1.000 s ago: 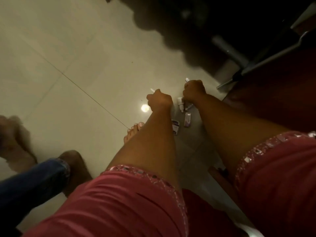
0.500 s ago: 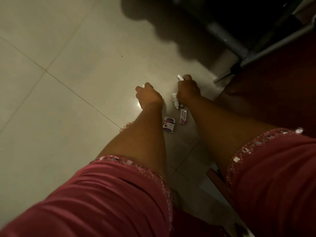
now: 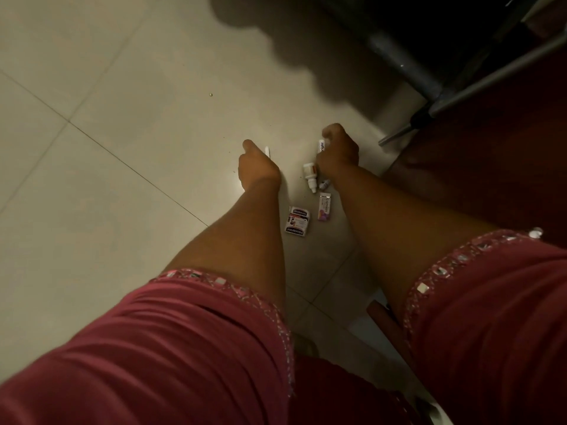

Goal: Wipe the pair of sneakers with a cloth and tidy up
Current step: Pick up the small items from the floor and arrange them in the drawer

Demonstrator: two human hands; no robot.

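Since a moment ago the left hand [image 3: 256, 165] has lifted slightly, fingers curled around a thin white stick [image 3: 267, 151], and the toes seen earlier beside that forearm are out of view. The right hand [image 3: 337, 153] grips a white tube [image 3: 321, 146] just above the dropper bottle [image 3: 310, 176] on the tiled floor [image 3: 122, 194]; below the bottle lie a small box [image 3: 324, 207] and a plaster packet [image 3: 297, 221]. Sneakers and cloth: not visible.

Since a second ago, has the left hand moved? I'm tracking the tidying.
Cannot tell: the head camera shifted; the left hand lies left of the white dropper bottle as before.
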